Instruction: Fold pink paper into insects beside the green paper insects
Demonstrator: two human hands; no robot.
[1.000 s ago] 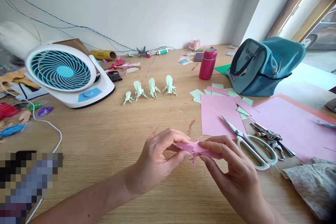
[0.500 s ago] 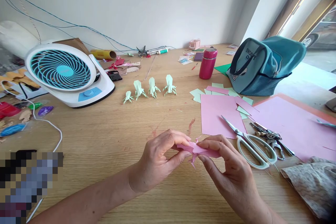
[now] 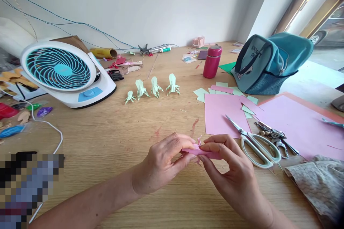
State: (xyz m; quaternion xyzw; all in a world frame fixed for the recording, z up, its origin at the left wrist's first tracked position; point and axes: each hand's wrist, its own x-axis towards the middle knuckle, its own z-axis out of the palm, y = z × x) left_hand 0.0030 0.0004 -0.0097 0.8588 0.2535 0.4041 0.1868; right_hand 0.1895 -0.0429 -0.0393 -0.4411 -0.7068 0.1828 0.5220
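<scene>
A folded pink paper figure [image 3: 196, 150] with thin pointed limbs is held between my two hands, just above the wooden table. My left hand [image 3: 167, 157] pinches its left end between thumb and fingers. On the other side, my right hand [image 3: 231, 162] grips the right part, thumb below and fingers on top. The fingers cover much of the figure. Beyond the hands, several pale green origami insects [image 3: 155, 86] stand in a row. White-handled scissors [image 3: 259, 146] lie to the right of my right hand, partly over a pink paper sheet [image 3: 221, 112].
A white fan [image 3: 99, 94] stands at the left. A magenta flask [image 3: 212, 62] and a blue bag [image 3: 264, 71] stand at the back right. Keys [image 3: 274, 134], large pink paper [image 3: 292, 125], green paper scraps [image 3: 200, 93] and a patterned cloth [image 3: 321, 182] lie at the right.
The figure has tilted slightly in my hands, and its limbs show at a different angle. My right fingers have shifted a little left along it. The camera view has moved slightly.
</scene>
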